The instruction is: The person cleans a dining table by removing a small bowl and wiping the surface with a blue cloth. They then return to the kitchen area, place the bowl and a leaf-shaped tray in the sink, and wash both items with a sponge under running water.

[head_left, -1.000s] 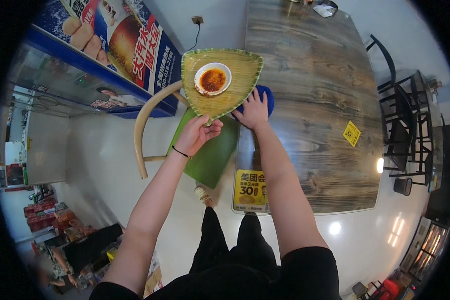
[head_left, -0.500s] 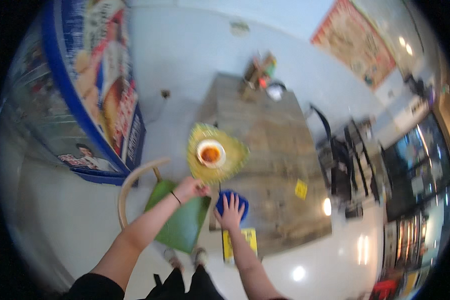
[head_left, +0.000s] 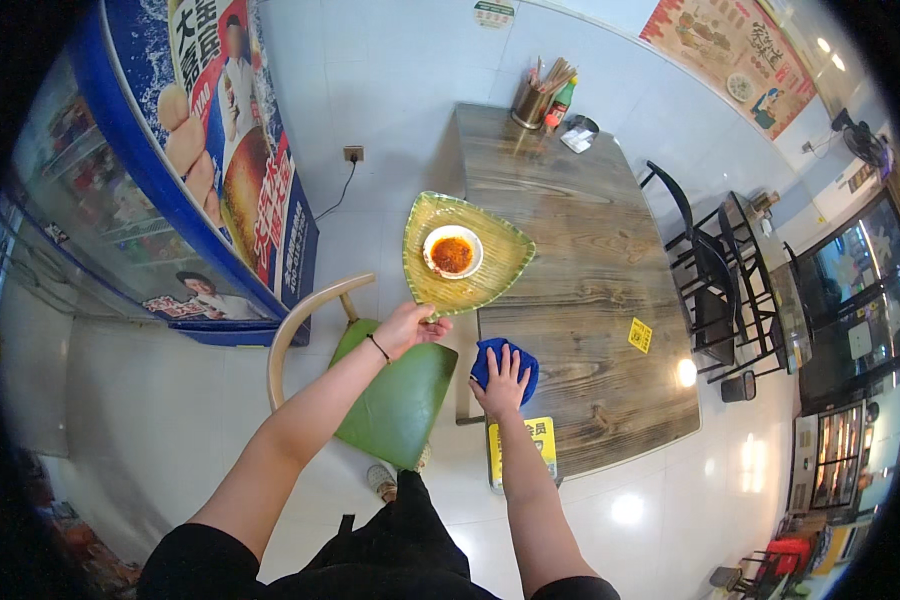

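Green triangular tray (head_left: 502,255): beyond the left hand (head_left: 407,330), which clamps its near corner, grip partly hidden.
White bowl (head_left: 478,253): on it, base hidden by reddish sauce (head_left: 452,255).
Blue cloth (head_left: 532,364): partly covered beneath the spread right hand (head_left: 503,388).

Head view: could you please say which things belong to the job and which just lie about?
Seemingly in use: triangular yellow-green tray; round white bowl; blue cloth.
Seemingly idle: green-seated wooden chair; yellow square sticker; cylindrical metal holder.
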Demonstrator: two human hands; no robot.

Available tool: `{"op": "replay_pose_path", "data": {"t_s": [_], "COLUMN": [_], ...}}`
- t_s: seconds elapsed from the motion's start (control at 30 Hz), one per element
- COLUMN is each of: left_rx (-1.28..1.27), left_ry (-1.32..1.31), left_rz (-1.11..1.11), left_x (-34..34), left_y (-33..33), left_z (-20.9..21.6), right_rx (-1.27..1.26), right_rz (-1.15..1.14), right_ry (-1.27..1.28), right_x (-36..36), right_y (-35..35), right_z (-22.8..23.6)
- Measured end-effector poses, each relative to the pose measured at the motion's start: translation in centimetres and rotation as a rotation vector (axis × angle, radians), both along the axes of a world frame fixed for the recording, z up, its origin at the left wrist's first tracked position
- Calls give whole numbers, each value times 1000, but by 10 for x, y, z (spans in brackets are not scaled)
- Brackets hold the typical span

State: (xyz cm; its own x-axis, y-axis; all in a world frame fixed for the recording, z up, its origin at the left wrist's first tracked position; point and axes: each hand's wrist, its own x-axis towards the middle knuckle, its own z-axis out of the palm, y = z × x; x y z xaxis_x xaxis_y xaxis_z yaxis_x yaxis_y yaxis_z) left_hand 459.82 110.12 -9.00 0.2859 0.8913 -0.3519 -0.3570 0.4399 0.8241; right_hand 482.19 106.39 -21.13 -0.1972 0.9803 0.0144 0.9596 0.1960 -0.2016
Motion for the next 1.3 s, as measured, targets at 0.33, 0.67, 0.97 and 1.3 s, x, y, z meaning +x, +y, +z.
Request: {"op": "replay_pose_path", "data": {"t_s": [0.33, 0.67, 0.97, 1.3], "left_rx": [-30, -52, -57, -46], "left_ry": [-56, -59, 53, 10], "left_rz": [38, 93, 134, 218], "left_x": [-8, -14, -28, -38], "left_y": [19, 76, 154, 225], "left_z": [-5, -20, -19, -24], "right_rx": [-53, -84, -30, 54], "right_rz": [-81, -204, -33, 101], "right_ry": [-24, -2, -12, -60], "right_x": [-11, -37, -79, -85], "right_y": [2, 92, 271, 455], "right_z": [8, 14, 17, 10]}}
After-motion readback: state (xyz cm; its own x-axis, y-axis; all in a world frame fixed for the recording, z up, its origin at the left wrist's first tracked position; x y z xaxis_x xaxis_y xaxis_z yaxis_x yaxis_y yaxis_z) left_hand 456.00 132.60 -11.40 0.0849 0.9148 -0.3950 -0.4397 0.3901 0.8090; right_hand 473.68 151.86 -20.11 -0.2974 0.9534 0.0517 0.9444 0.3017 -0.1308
